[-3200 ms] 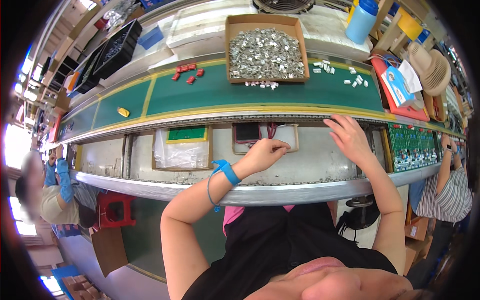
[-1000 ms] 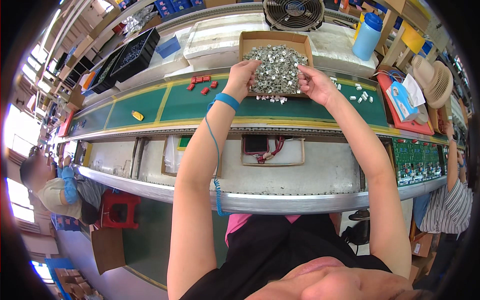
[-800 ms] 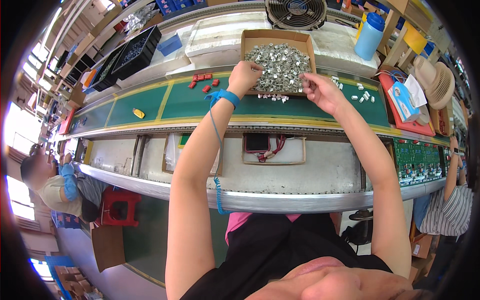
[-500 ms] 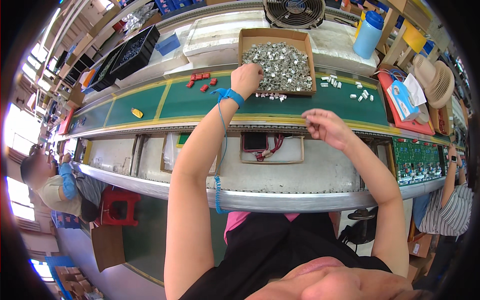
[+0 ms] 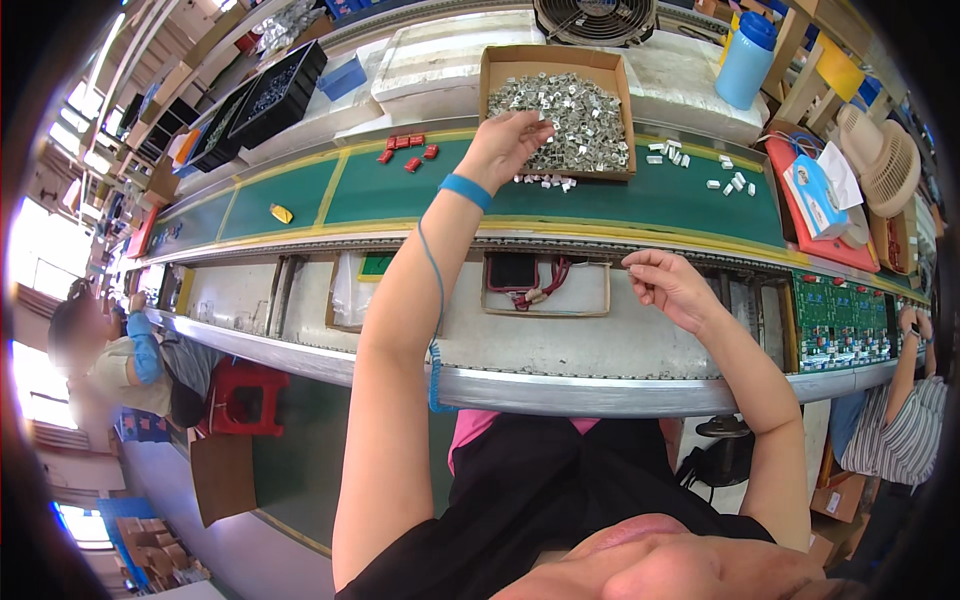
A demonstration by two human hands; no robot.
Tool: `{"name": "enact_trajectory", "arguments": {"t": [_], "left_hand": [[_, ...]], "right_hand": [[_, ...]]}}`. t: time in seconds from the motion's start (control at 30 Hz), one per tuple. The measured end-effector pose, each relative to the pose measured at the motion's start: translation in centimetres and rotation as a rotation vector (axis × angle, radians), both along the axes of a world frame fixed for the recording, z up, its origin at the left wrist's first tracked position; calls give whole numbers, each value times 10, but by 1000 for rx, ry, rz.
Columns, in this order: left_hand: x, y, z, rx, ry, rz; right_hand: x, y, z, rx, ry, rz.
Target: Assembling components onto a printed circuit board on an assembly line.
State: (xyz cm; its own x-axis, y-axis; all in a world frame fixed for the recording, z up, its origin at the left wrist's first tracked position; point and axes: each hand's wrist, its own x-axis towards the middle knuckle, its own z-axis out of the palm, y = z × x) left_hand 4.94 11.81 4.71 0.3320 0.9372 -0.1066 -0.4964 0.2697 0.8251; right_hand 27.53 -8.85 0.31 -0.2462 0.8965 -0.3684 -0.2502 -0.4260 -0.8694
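My left hand [image 5: 506, 146], with a blue wrist strap [image 5: 466, 191] and coiled cord, is over the front left of a shallow cardboard box [image 5: 556, 60]. The box holds a heap of small silvery metal parts [image 5: 570, 108]. The fingers are bent together at the heap; anything between them is too small to name. Above the conveyor's near rail, my right hand [image 5: 672, 290] has thumb and forefinger drawn together, their contents not readable. Small white pieces [image 5: 545, 182] lie along the box's front edge, and more white blocks [image 5: 738, 183] lie to its right.
Red parts [image 5: 411, 150] and a yellow piece [image 5: 281, 213] lie on the green belt [image 5: 390, 195]. Green circuit boards [image 5: 840, 318] are at right, below a tissue pack [image 5: 815, 198] and fan [image 5: 875, 160]. A blue bottle [image 5: 746, 62] stands behind. People work at both sides.
My left hand has turned, its fingers now spread further right over the heap. My right hand has moved slightly right and nearer to me. The whole view has shifted a little.
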Motion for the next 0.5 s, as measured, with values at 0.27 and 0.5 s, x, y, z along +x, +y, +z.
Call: {"name": "enact_trajectory", "arguments": {"t": [0.27,0.5], "left_hand": [[-12,-86,-16,-93,-43,-160],[-33,-133,-53,-167,184,-337]], "right_hand": [[-2,-5,-4,-45,-33,80],[-11,-4,-11,-56,-39,114]]}}
